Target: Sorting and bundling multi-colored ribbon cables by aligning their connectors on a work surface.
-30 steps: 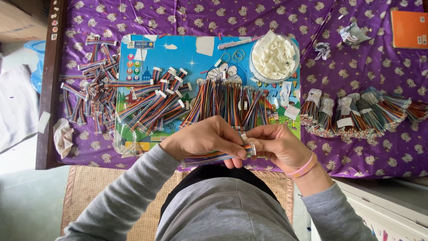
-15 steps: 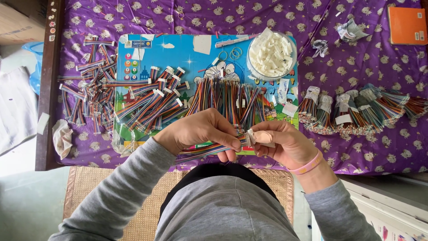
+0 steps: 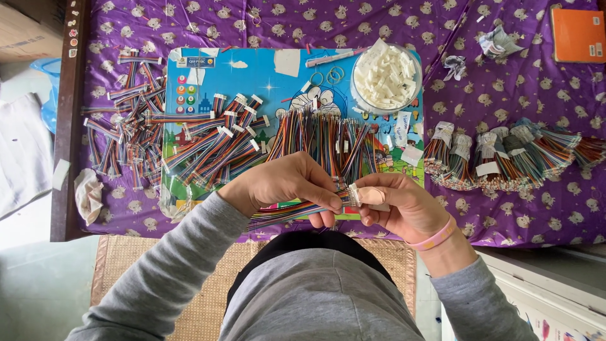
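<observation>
Left hand, fingers curled and pressed together, pinching a flat ribbon of coloured wires just short of its end; the ribbon trails back under this hand toward the person's grey sleeve. Right hand, thumb and forefinger closed on a small white plug at the tip of the same ribbon, so that the two hands meet fingertip to fingertip. A pink band circles the right wrist.

Just beyond the knuckles of both hands: a fan of loose coloured wires lying side by side on a blue picture mat. Beyond the left hand and slightly outward: finished ribbons with white plugs, lying slantwise on the mat. Further out past the mat's edge on that side: a scattered heap of short wire pieces on the purple patterned cloth, with a crumpled white wad near the table's dark wooden edge.

Beyond the right hand: a clear round tub of white plugs on the far corner of the mat, with a few small yellow rings beside it. Outward from the right hand: tied bundles of wires in a row on the cloth. Far corner on that side: an orange booklet.
</observation>
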